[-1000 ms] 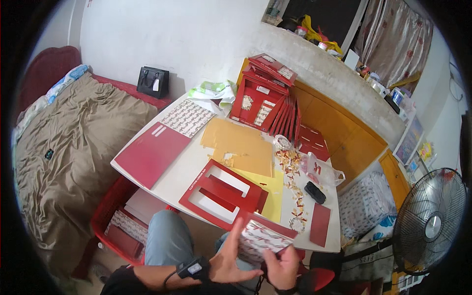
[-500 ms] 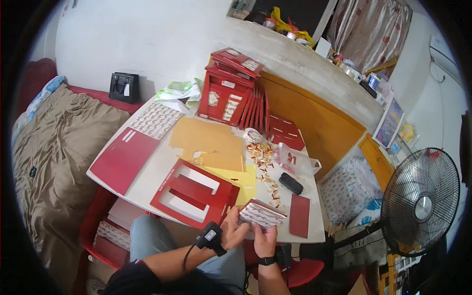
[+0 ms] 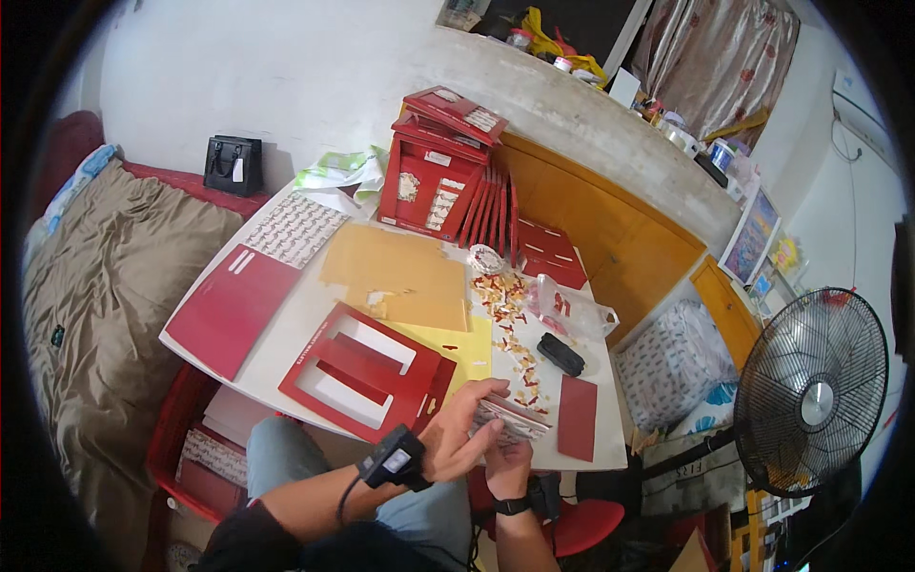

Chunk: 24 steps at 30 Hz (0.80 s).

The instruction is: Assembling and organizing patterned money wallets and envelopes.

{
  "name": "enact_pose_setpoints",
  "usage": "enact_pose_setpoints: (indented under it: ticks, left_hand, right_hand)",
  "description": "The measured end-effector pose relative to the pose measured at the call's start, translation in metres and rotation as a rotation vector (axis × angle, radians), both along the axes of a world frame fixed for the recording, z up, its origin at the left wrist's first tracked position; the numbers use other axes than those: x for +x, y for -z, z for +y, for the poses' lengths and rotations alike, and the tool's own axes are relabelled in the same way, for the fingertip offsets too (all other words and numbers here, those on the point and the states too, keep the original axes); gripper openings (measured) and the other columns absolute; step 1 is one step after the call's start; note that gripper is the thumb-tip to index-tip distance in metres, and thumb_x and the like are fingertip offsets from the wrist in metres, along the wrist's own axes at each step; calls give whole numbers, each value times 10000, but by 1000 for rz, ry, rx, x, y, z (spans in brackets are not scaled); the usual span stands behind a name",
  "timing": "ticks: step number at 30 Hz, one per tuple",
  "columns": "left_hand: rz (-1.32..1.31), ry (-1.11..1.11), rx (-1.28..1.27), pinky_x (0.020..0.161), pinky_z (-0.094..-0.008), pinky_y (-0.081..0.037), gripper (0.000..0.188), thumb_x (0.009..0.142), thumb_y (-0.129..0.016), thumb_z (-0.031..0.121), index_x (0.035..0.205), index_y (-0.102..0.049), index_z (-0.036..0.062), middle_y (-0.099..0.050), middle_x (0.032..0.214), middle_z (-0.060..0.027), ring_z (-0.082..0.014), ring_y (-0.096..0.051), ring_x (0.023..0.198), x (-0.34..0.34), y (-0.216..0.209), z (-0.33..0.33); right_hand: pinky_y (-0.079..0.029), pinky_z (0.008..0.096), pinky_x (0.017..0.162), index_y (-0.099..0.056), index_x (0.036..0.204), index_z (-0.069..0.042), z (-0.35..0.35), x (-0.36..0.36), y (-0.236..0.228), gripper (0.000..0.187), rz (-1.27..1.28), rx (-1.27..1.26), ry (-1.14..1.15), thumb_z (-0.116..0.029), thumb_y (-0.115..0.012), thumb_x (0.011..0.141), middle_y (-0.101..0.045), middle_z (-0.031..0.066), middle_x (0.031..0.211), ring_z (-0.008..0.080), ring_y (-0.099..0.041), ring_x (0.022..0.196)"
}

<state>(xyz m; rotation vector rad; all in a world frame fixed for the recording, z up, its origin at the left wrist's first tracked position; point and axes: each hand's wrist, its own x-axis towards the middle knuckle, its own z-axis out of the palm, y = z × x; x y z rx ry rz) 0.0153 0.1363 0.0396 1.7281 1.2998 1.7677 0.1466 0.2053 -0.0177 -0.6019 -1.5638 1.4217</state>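
Note:
Above the table's near edge, both hands hold a folded cardboard piece with a brown-and-white pattern and reddish edges. My left hand grips its left side, the fingers reaching over the top and front. From below, my right hand grips it; some of those fingers are hidden behind the left hand and the piece. Left of the hands lies a red cardboard blank with white cut-out windows, over a yellow sheet. A plain dark red card lies to the right.
Small red and yellow scraps are strewn near a black pouch and a clear plastic bag. Red boxes are stacked at the back. A tan sheet covers mid-table. A standing fan is at right.
My left hand has moved up and over the folded piece, its fingers now covering more of the front. The piece has tilted and its patterned face shows less. The view has shifted slightly.

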Motion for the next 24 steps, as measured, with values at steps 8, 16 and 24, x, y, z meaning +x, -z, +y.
enact_pose_setpoints:
  ticks: [8, 16, 24]
  left_hand:
    - [-483, 186, 10, 979, -340, -396, 576, 943, -497, 26, 1445, -217, 3, -526, 1226, -164, -206, -513, 1127, 10, 0, -16]
    - [-766, 267, -454, 955, -312, -430, 434, 983, -481, 141, 1377, -358, 7, -558, 1216, -106, -153, -532, 1113, 7, 49, -84]
    - [-1128, 267, -56, 1006, -409, -437, 418, 930, -558, 164, 1306, -429, 32, -524, 1314, -171, -249, -539, 1182, -21, 55, -107]
  right_hand:
    - [-477, 292, 883, -582, 1162, 26, -14, 15, -26, 282, 30, -52, -28, -36, -628, 890, -653, 80, 1102, 142, -617, 986]
    - [-475, 290, 882, -587, 1173, -10, -67, 21, -19, 289, -25, -492, -378, -23, -613, 886, -652, 34, 1097, 125, -603, 982]
    - [-479, 320, 923, -495, 1268, -20, -118, 10, 17, 367, -40, -918, -648, -24, -588, 913, -610, 61, 1190, 156, -594, 1052]
